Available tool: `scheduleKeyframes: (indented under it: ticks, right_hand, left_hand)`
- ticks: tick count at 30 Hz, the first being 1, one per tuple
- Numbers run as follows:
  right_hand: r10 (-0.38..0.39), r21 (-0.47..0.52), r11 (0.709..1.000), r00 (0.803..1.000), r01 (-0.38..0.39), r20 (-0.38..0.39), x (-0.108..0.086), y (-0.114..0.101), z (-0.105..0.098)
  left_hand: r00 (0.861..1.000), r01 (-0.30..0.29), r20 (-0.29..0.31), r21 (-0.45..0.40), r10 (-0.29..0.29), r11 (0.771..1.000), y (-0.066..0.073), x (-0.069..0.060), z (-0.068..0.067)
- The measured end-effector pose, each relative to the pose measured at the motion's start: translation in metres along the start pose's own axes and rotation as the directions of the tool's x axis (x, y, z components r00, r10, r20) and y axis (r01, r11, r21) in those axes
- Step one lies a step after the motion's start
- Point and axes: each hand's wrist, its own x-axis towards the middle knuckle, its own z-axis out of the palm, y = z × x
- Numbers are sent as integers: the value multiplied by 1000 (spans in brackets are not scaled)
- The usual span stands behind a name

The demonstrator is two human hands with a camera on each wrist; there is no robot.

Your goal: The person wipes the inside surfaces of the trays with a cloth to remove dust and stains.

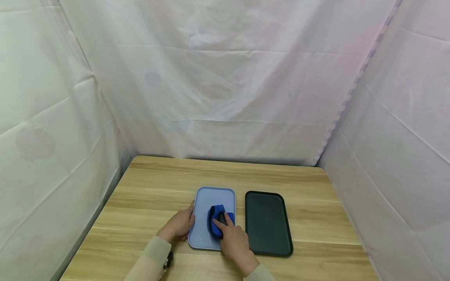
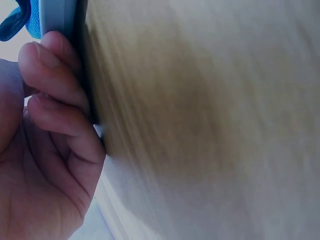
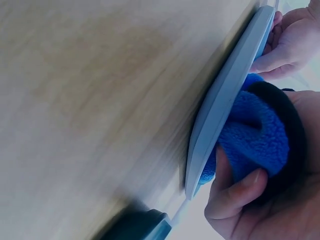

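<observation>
A light blue tray [image 1: 202, 203] lies on the wooden table, with a bunched blue cloth [image 1: 217, 226] with black edging on its lower right part. My left hand [image 1: 181, 223] holds the tray's left edge, fingers curled at the rim in the left wrist view. The right hand [image 1: 234, 241] is over the cloth, its fingers pinching the blue fabric [image 3: 255, 135] in the right wrist view. That view also shows the pale tray [image 3: 225, 95] beneath the cloth and my left hand [image 3: 295, 40] at the tray's far edge.
A dark green tray [image 1: 268, 222] lies just right of the blue one, near my right wrist. The wooden table [image 1: 158, 179] has white curtains [image 1: 225, 97] behind it and on both sides.
</observation>
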Motion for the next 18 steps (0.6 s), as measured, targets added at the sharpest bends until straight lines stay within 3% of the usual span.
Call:
scheduleKeyframes:
  ticks: [18]
  right_hand:
    - [38,17,999,998,-38,-42,19,-2,-2]
  left_hand:
    - [1000,-16,16,-15,16,1000,-2,0,-2]
